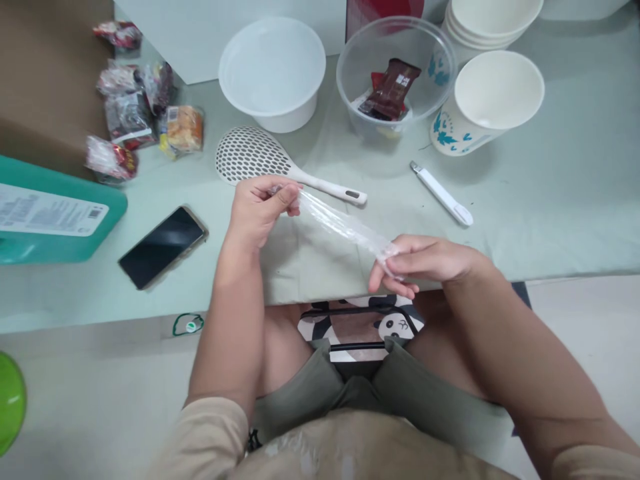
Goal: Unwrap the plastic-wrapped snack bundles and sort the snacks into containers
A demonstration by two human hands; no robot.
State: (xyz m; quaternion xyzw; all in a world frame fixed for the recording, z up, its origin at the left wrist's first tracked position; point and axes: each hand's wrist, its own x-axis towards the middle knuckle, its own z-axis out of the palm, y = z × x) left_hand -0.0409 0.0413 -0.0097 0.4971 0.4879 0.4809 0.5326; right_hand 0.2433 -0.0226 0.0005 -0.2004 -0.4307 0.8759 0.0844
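Note:
A strip of clear plastic film (343, 227) is stretched between my two hands above the near part of the table. My left hand (265, 203) pinches its upper left end, close to the handle of a white slotted skimmer (253, 155). At the lower right end, my right hand (417, 263) grips the film between thumb and fingers, near the table's front edge. A white utility knife (443, 195) lies on the cloth beyond my right hand. To the left of my left arm rests a dark phone (163, 247).
Behind the skimmer stand a white tub (273, 73), a clear bowl (350, 87) with wrapped snacks, and a paper cup (493, 100) beside stacked cups (487, 20). Wrapped snacks (131, 119) and a teal container (60, 207) are at left.

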